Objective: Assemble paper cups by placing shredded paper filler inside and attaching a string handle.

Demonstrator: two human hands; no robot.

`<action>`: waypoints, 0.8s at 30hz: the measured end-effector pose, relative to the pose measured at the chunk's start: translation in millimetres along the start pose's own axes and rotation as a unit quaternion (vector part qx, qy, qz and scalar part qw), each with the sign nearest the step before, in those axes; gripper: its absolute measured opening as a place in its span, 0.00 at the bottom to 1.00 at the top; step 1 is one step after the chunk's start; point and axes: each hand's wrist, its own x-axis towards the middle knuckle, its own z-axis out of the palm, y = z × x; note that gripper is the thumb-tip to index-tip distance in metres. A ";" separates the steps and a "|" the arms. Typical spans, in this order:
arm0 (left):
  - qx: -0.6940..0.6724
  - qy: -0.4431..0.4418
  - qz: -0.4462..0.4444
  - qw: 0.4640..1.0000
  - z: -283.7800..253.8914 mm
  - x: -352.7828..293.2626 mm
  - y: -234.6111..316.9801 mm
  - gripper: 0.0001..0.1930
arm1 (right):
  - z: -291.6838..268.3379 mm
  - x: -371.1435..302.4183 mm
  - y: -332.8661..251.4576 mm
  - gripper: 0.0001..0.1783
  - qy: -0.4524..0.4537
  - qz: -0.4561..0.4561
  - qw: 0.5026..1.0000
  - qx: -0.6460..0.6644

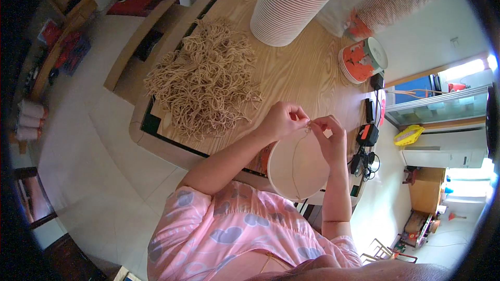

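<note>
A round paper bowl sits tilted in front of the person's chest, just off the near edge of the tabletop, its pale inside facing up. A thin tan string hangs down across that inside from the bowl's far rim. At that rim the two hands meet: the left hand pinches the string's upper end between thumb and fingertips, closed tight on it, and the right hand pinches the same spot from the other side while its lower fingers appear to steady the rim. The step in hand looks like fastening or knotting the string to the bowl's edge. The next move probably calls for fine fingertip work, keeping the strand taut and the bowl from turning.

On the tabletop, toward its left edge, lies a big loose heap of cut tan strings. Near the far edge lies a tall stack of nested bowls, and at the right edge a shorter stack with orange print. Black chargers and cables crowd the right near corner.

The tabletop is light wood grain with a dark border. Around it the floor is pale tile; a shelf stands far left, and bright windows lie to the right.
</note>
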 end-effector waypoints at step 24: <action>-0.366 -0.190 -0.145 0.900 -8.5 17.0 -29.2 0.10 | -3.5 5.2 -2.0 0.06 0.023 -0.131 0.985 -0.107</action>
